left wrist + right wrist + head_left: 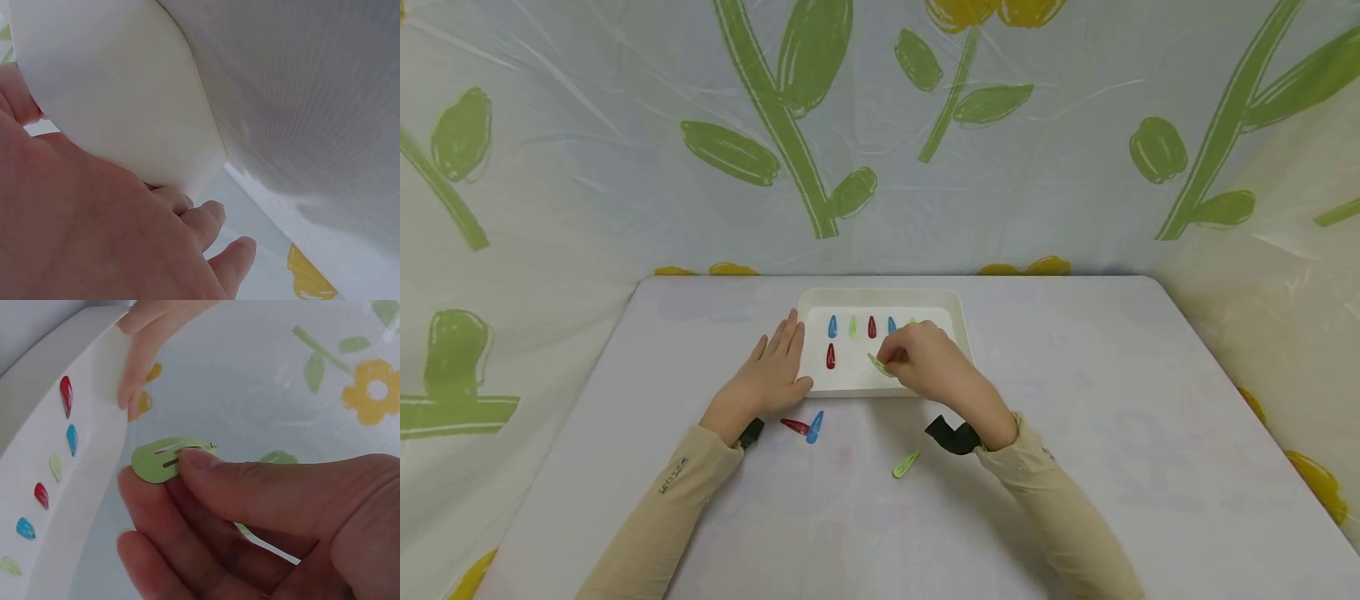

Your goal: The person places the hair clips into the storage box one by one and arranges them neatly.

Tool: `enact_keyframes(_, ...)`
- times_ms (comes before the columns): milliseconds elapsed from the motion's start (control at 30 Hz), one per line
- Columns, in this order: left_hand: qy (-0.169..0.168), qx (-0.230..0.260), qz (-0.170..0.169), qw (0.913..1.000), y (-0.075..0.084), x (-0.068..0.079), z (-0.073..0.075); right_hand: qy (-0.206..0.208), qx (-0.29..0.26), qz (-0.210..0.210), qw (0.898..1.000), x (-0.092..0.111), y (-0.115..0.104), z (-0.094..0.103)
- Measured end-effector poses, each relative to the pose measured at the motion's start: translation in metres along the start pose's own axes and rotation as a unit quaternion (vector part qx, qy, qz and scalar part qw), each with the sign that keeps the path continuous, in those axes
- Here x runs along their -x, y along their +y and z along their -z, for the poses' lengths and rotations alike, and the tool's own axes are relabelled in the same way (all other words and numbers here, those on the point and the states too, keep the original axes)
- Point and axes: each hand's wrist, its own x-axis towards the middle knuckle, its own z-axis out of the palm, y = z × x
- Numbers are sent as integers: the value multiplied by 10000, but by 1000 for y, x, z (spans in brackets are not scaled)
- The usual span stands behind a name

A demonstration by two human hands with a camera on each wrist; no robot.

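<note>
My right hand (934, 364) pinches a light green snap hair clip (150, 467) between thumb and fingers, over the front middle of a white tray (865, 393). Flat against the tray's left side lies my left hand (767, 372), its fingers straight and pointing away. The left wrist view shows that hand (106, 219) touching the tray wall (137, 106). Inside the tray, a back row runs blue clip (832, 327), green clip (853, 327), red clip (872, 327), blue clip (892, 325) and a green clip partly hidden by my right hand. Another red clip (831, 357) sits at front left.
In front of the tray, a red clip (795, 427) and a blue clip (815, 427) touch each other on the pale tablecloth (1075, 500). A green clip (906, 464) lies alone to their right. Behind the table hangs a leaf-patterned curtain (647, 167).
</note>
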Motion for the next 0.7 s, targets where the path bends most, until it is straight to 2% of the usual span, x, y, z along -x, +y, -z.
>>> enact_keyframes(233,-4,-56,14,10000,-2,-3,-2,441,-522,8,9977,-14,5,-4)
enact_keyframes(400,-81,-64,72,9999,-3,-4,-2,558,-1245,-388,9899,-25,10,-8)
enact_keyframes(533,-72,-63,62,9999,-2,-3,-1,606,-1989,-815,9747,-36,16,-12)
enact_keyframes(700,-41,-40,47,10000,3,1,2,433,-3026,-1413,9416,-50,21,-17)
